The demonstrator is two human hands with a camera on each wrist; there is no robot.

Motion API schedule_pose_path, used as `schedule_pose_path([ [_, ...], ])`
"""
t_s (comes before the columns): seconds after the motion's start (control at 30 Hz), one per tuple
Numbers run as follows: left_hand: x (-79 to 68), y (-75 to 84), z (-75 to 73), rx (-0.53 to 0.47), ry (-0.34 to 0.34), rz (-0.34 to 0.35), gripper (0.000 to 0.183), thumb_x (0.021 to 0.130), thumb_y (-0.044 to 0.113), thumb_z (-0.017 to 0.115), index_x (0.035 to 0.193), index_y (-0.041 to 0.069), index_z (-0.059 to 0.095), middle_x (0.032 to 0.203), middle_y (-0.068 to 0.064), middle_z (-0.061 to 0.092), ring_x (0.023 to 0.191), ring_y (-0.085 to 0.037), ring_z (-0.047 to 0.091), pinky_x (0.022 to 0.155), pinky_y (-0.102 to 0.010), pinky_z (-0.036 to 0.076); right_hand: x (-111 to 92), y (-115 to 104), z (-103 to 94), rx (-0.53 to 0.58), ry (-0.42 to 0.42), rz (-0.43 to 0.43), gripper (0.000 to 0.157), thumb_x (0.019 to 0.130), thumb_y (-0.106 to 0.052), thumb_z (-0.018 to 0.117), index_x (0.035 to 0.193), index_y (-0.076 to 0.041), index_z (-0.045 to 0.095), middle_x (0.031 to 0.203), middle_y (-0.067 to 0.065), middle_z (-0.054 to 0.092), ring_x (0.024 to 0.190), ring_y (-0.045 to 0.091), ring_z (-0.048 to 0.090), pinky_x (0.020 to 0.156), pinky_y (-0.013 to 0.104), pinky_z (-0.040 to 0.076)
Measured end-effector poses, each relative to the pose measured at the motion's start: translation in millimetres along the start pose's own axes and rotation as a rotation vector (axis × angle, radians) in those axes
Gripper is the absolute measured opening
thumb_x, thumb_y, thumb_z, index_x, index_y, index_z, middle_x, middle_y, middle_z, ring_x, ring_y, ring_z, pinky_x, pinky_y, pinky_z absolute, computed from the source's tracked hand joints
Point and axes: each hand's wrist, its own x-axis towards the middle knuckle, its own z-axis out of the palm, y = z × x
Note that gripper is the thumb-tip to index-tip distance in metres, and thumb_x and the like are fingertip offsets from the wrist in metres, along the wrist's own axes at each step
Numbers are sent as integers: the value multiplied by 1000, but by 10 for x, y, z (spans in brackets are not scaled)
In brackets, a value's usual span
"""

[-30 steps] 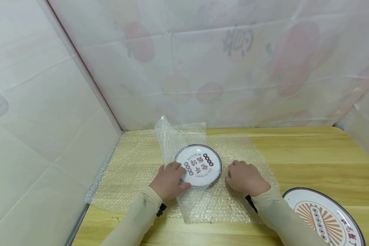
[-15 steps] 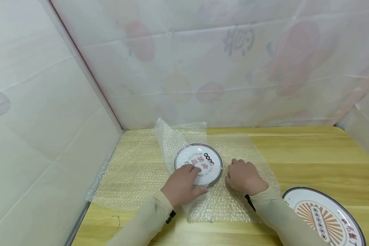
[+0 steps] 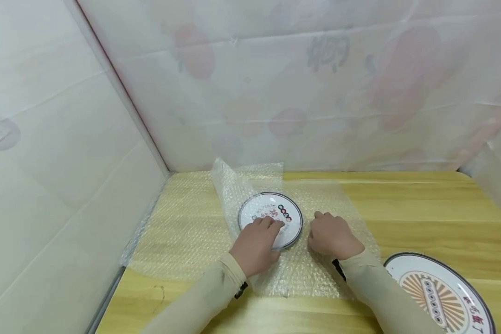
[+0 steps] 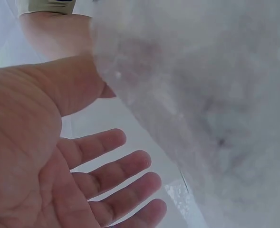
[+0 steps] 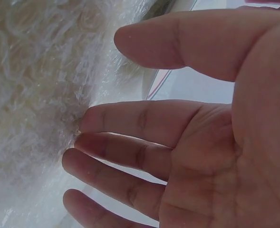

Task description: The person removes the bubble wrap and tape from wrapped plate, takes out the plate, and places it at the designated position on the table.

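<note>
A small round white plate (image 3: 290,232) with a dark rim and printed red characters lies on the sheet of bubble wrap (image 3: 179,227). One flap of the wrap is folded over the plate's left part. My left hand (image 3: 255,246) rests over the plate's lower middle, hiding some of its print; in the left wrist view its fingers (image 4: 125,166) are loosely extended beside the clear wrap. Just right of the plate, my right hand (image 3: 333,235) touches the wrap with fairly straight fingertips (image 5: 78,161), thumb apart, as the right wrist view shows.
A larger white plate (image 3: 438,287) with an orange sunburst print lies at the right front, partly behind my right sleeve. Printed pale sheeting (image 3: 275,93) walls the wooden table (image 3: 421,208) at the back and left.
My left hand has slid right, from the plate's left edge to over its middle. My right hand stays about where it was, and the view has tilted slightly.
</note>
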Motion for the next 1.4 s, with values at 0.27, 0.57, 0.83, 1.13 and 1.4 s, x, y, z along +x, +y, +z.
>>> schedule_pose_path([
  [0.27,-9,-41,-52,56,41,1,75,81,13,78,150,11,50,140,-14,59,126,-33,59,108,-41,49,43,106,18,33,0,-4,21,84,-15,61,64,-9,58,87,10,54,73,28,55,54,48,52],
  [0.57,-64,-20,-77,270,35,151,90,87,4,72,163,28,32,171,-21,12,159,-35,11,128,-50,13,79,88,51,-38,9,19,23,83,-20,65,64,-8,63,93,16,64,69,31,63,54,50,54],
  [0.83,-89,-115,-132,277,163,102,96,81,-2,70,163,31,31,172,-20,4,160,-34,2,127,-57,4,88,107,108,-61,13,36,25,85,-19,64,63,-7,61,84,13,59,64,30,60,55,49,54],
  [1.13,-252,-277,-128,391,132,-4,71,91,8,71,155,30,50,172,-22,3,159,-38,-2,126,-60,1,120,73,123,-68,16,40,27,86,-18,63,61,-7,60,94,19,65,66,32,61,54,48,54],
  [1.4,-469,-503,-90,391,152,-101,58,89,7,72,142,28,64,171,-22,11,159,-39,4,125,-63,4,122,13,112,-75,10,46,23,87,-16,61,68,-3,64,85,17,60,69,34,61,58,49,55],
])
